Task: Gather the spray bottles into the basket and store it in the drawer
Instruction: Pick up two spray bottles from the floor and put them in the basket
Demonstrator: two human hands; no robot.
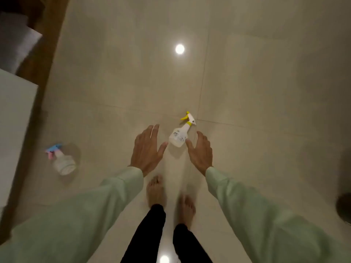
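Note:
A white spray bottle with a yellow trigger (180,134) lies on the glossy tiled floor just ahead of my feet. My left hand (148,149) hovers to its left, fingers spread, holding nothing. On the bottle's right my right hand (201,151) is held out, also open and empty. Neither hand touches the bottle. A second spray bottle with a blue and pink trigger (61,160) lies on the floor further left, blurred. No basket or drawer is in view.
A white cabinet face (15,130) and a brown wooden frame (47,63) run along the left edge. My bare feet (171,196) stand on the beige tiles. A dark round object (343,207) shows at the right edge.

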